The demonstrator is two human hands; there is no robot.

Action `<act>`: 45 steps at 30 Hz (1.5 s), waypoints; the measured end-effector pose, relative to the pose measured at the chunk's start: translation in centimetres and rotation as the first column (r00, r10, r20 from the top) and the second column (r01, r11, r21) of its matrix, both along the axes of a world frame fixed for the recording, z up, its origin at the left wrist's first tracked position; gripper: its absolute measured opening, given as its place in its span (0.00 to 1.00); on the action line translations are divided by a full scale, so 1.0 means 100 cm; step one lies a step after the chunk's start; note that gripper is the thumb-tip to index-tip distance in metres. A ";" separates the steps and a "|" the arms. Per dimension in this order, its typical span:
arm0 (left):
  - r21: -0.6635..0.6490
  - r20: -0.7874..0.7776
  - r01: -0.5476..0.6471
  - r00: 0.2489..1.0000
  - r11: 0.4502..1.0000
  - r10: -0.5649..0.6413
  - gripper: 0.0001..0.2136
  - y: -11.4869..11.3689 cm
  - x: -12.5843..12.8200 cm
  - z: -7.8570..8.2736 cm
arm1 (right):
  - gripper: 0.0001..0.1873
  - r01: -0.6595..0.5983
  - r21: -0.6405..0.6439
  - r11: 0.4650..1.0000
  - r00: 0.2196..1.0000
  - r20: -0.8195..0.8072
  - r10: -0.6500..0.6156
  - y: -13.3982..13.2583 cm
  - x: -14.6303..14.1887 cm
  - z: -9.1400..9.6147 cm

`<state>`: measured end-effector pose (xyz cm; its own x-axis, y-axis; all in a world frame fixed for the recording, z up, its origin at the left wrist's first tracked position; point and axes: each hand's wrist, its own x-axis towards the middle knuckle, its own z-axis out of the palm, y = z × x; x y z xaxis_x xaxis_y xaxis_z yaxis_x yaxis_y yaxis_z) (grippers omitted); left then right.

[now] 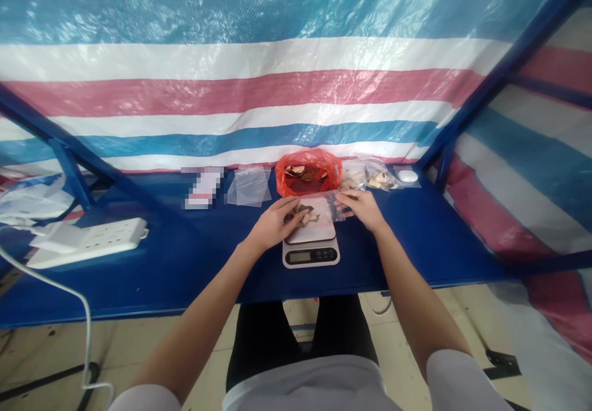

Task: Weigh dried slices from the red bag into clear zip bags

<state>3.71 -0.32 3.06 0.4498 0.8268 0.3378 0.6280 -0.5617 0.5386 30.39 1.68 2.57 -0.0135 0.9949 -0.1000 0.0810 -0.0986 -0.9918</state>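
Observation:
A white digital kitchen scale stands near the table's front edge. Over its platform lies a clear zip bag with dark and pale dried slices showing at its left part. My left hand is closed at the left side of the scale, its fingers curled on the bag around the slices. At the bag's right end, my right hand pinches the plastic between thumb and fingers. Just behind the scale sits an open red plastic bag holding more dried slices.
Filled clear bags and a white mouse-like object lie back right. Flat clear bags and a blurred-out item lie left. A white power strip with a cable stands far left on the blue table. Striped sheeting hangs behind.

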 end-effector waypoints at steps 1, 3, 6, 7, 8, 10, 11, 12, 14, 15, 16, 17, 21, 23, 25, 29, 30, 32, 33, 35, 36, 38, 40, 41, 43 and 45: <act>-0.007 0.005 0.004 1.000 1.000 -0.004 0.24 0.001 0.000 -0.001 | 0.19 0.004 -0.002 1.000 1.000 0.003 -0.004 0.000 0.000 -0.001; -0.011 0.018 0.012 1.000 1.000 -0.012 0.23 0.001 -0.001 -0.002 | 0.20 0.010 -0.001 1.000 1.000 0.014 -0.010 0.001 0.000 -0.003; 0.039 0.067 -0.013 0.998 0.999 0.010 0.21 -0.001 -0.004 -0.002 | 0.22 0.047 0.036 0.998 0.998 0.045 -0.048 0.001 0.002 -0.006; 0.064 0.093 -0.042 0.995 0.997 0.036 0.20 -0.002 -0.007 -0.002 | 0.23 0.070 0.066 0.995 0.995 0.064 -0.074 0.000 0.004 -0.006; 0.086 0.119 -0.082 0.990 0.993 0.072 0.20 -0.003 -0.009 -0.003 | 0.23 0.097 0.111 0.989 0.990 0.093 -0.107 -0.002 0.006 -0.008; 0.107 0.151 -0.173 0.976 0.979 0.156 0.19 -0.004 -0.016 -0.004 | 0.22 0.130 0.258 0.957 0.961 0.206 -0.187 -0.007 0.011 -0.011; 0.108 0.143 -0.209 0.971 0.972 0.193 0.19 -0.005 -0.020 -0.006 | 0.21 0.120 0.351 0.929 0.931 0.285 -0.228 -0.010 0.015 -0.013; 0.107 0.117 -0.237 0.968 0.966 0.224 0.19 -0.005 -0.024 -0.008 | 0.19 0.084 0.441 0.893 0.888 0.373 -0.267 -0.014 0.018 -0.015; 0.118 0.018 -0.269 0.963 0.956 0.268 0.19 -0.006 -0.032 -0.013 | 0.16 -0.033 0.562 0.827 0.777 0.535 -0.333 -0.020 0.023 -0.022; 0.132 -0.043 -0.281 0.956 0.951 0.289 0.20 -0.007 -0.035 -0.016 | 0.16 -0.095 0.578 0.810 0.717 0.604 -0.347 -0.023 0.024 -0.026; 0.148 -0.103 -0.293 0.945 0.944 0.310 0.20 -0.007 -0.038 -0.020 | 0.16 -0.145 0.572 0.807 0.659 0.664 -0.352 -0.025 0.026 -0.030; 0.163 -0.160 -0.307 0.930 0.938 0.332 0.20 -0.008 -0.040 -0.022 | 0.16 -0.183 0.551 0.814 0.603 0.717 -0.349 -0.026 0.027 -0.034; 0.166 -0.336 -0.342 0.862 0.925 0.379 0.23 -0.011 -0.042 -0.030 | 0.23 -0.243 0.438 0.865 0.439 0.845 -0.305 -0.028 0.026 -0.045; 0.157 -0.392 -0.339 0.841 0.928 0.373 0.24 -0.012 -0.041 -0.032 | 0.25 -0.249 0.398 0.883 0.399 0.873 -0.281 -0.028 0.024 -0.047; 0.148 -0.427 -0.336 0.826 0.930 0.367 0.25 -0.012 -0.040 -0.032 | 0.26 -0.250 0.368 0.896 0.372 0.891 -0.262 -0.029 0.023 -0.046; 0.126 -0.455 -0.344 0.813 0.930 0.362 0.27 -0.011 -0.038 -0.031 | 0.27 -0.250 0.317 0.915 0.333 0.915 -0.226 -0.030 0.021 -0.043; 0.125 -0.455 -0.344 0.814 0.931 0.362 0.27 -0.011 -0.038 -0.031 | 0.27 -0.251 0.309 0.917 0.326 0.919 -0.221 -0.031 0.020 -0.042; 0.123 -0.455 -0.344 0.814 0.931 0.361 0.27 -0.011 -0.038 -0.032 | 0.27 -0.251 0.302 0.920 0.316 0.923 -0.218 -0.031 0.020 -0.042; 0.124 -0.455 -0.346 0.813 0.930 0.363 0.26 -0.012 -0.038 -0.032 | 0.27 -0.251 0.303 0.919 0.313 0.924 -0.219 -0.031 0.020 -0.042; 0.128 -0.455 -0.350 0.811 0.928 0.369 0.26 -0.012 -0.038 -0.033 | 0.27 -0.253 0.307 0.917 0.310 0.924 -0.224 -0.031 0.020 -0.043; 0.129 -0.453 -0.352 0.811 0.927 0.371 0.26 -0.012 -0.038 -0.033 | 0.27 -0.254 0.310 0.916 0.310 0.924 -0.226 -0.031 0.020 -0.044; 0.130 -0.444 -0.354 0.814 0.926 0.374 0.26 -0.012 -0.039 -0.034 | 0.26 -0.257 0.314 0.914 0.312 0.922 -0.229 -0.031 0.020 -0.044; 0.128 -0.435 -0.351 0.820 0.928 0.371 0.25 -0.012 -0.039 -0.034 | 0.26 -0.255 0.316 0.914 0.313 0.921 -0.231 -0.031 0.020 -0.044; 0.127 -0.433 -0.351 0.822 0.928 0.370 0.25 -0.012 -0.039 -0.034 | 0.27 -0.253 0.316 0.914 0.312 0.921 -0.232 -0.031 0.019 -0.044; 0.120 -0.433 -0.351 0.823 0.929 0.367 0.26 -0.012 -0.039 -0.033 | 0.27 -0.250 0.312 0.916 0.310 0.922 -0.230 -0.031 0.019 -0.044; 0.109 -0.441 -0.354 0.820 0.929 0.364 0.26 -0.012 -0.039 -0.032 | 0.27 -0.249 0.307 0.919 0.309 0.924 -0.226 -0.031 0.019 -0.043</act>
